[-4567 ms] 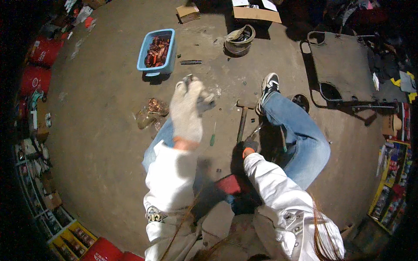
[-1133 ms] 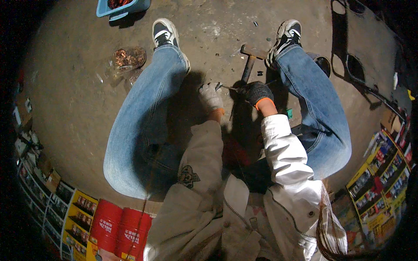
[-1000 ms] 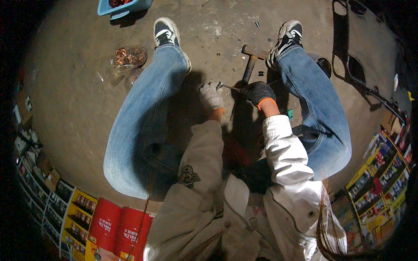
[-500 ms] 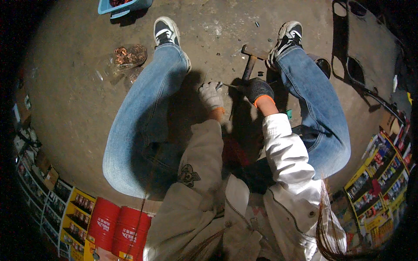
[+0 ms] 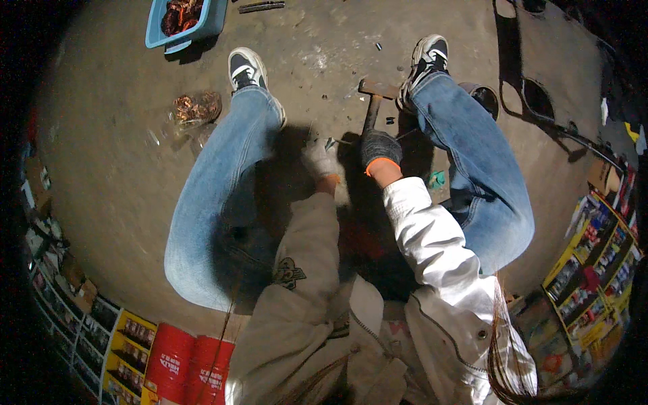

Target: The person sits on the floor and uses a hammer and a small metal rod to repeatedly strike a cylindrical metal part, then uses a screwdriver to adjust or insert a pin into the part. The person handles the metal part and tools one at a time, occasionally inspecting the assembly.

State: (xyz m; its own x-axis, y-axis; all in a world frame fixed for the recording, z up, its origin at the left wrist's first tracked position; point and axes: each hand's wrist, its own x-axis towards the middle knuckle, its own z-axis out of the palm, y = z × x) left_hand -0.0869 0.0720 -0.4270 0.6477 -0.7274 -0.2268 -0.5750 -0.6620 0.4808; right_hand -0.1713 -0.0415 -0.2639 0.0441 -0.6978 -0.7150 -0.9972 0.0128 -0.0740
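Observation:
My right hand (image 5: 382,150), in a dark knit glove with an orange cuff, is closed round the handle of a hammer (image 5: 371,111). The hammer's head lies farther off, near my right shoe. A thin rod (image 5: 344,142) shows on both sides of this hand; whether it is gripped too is hard to tell. Just to the left, my left hand (image 5: 320,159), in a pale glove, is closed in a pinch near the rod's end. A small shiny piece (image 5: 329,143) shows at its fingertips, too small to name. Shadow covers the floor below both hands.
A blue plastic tub (image 5: 221,17) with copper-coloured scrap stands far left. Clear bags (image 5: 197,109) of similar scrap lie beside my left leg. Small dark bits (image 5: 390,121) and a green piece (image 5: 437,179) are on the floor. A round metal container (image 5: 483,101) stands behind my right leg.
My right hand has shifted left onto the hammer's handle. My left hand has drawn slightly nearer and left. The view has tilted, showing more of the blue tub.

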